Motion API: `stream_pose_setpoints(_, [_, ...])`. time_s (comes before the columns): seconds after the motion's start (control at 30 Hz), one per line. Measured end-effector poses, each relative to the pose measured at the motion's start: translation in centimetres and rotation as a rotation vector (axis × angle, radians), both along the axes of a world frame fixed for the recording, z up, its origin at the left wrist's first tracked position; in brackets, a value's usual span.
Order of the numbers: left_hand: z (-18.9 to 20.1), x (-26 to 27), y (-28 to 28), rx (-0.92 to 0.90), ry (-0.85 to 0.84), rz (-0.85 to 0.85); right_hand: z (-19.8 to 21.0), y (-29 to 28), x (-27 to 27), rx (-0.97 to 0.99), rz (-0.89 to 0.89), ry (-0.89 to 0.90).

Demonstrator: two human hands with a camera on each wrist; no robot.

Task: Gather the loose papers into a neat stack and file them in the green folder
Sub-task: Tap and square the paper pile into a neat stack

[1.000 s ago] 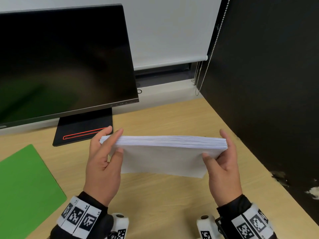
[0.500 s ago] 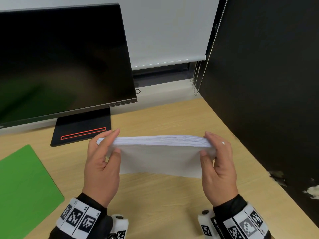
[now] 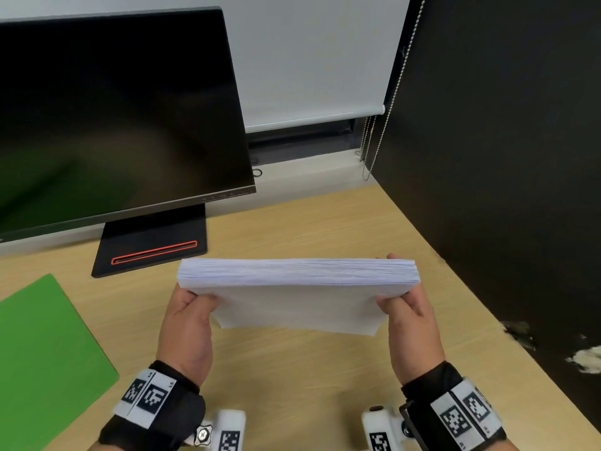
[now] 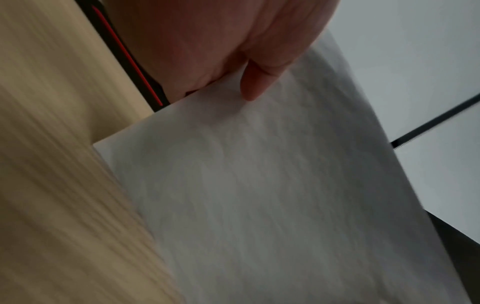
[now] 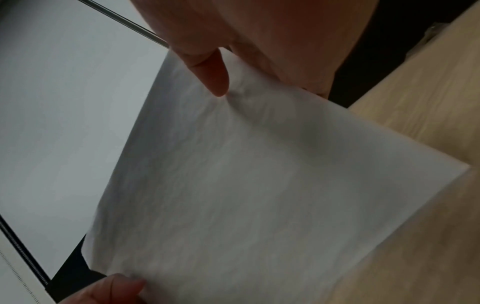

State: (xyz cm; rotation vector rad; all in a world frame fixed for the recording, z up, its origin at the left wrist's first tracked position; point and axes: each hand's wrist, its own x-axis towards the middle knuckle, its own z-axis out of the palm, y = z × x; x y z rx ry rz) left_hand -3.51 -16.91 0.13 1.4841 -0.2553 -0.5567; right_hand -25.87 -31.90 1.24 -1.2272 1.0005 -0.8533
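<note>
A thick stack of white papers [image 3: 296, 299] stands upright on its long edge above the wooden desk [image 3: 292, 379], its top edge even. My left hand [image 3: 188, 307] grips its left end, thumb on the near face and fingers behind. My right hand [image 3: 406, 302] grips the right end the same way. The left wrist view shows my left thumb [image 4: 259, 82] pressed on the papers [image 4: 259, 195]. The right wrist view shows my right thumb [image 5: 215, 76] on the sheet [image 5: 246, 185]. The green folder [image 3: 45, 359] lies closed and flat at the desk's left.
A black monitor [image 3: 113, 118] on a stand with a red-trimmed base [image 3: 153, 245] fills the back left. A dark partition wall [image 3: 504, 157] runs along the desk's right edge. A window blind with a bead chain [image 3: 380, 135] hangs behind.
Both hands have slid down from the stack's top corners to grip its sides lower down. The stack now stands squarer, with its top edge flat and even.
</note>
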Motion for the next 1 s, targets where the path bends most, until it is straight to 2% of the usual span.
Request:
stream_pose_setpoints(0.23, [-1.2, -0.1, -0.4, 0.111, 0.049, 0.022, -1.1, 0.7, 0.1, 0.033, -0.038, 0.0])
stream_pose_setpoints(0.37, [0.8, -0.7, -0.4, 0.143, -0.078, -0.02, -0.7, 0.6, 0.2, 0.008, -0.026, -0.013])
stream_pose_setpoints(0.47, [1.1, -1.0, -0.2, 0.13, -0.106, -0.033, -0.6, 0.7, 0.2, 0.002, -0.006, -0.018])
stream_pose_setpoints(0.63, [0.6, -0.7, -0.3, 0.112, -0.029, -0.032, -0.5, 0.6, 0.4, 0.012, 0.013, 0.003])
stream_pose_setpoints(0.8, [0.9, -0.3, -0.3, -0.002, -0.001, -0.014, 0.3, 0.4, 0.3, -0.017, 0.029, -0.05])
stream_pose_setpoints(1.0, [0.3, -0.2, -0.4, 0.007, -0.008, -0.038, 0.1, 0.3, 0.6, -0.042, 0.061, 0.002])
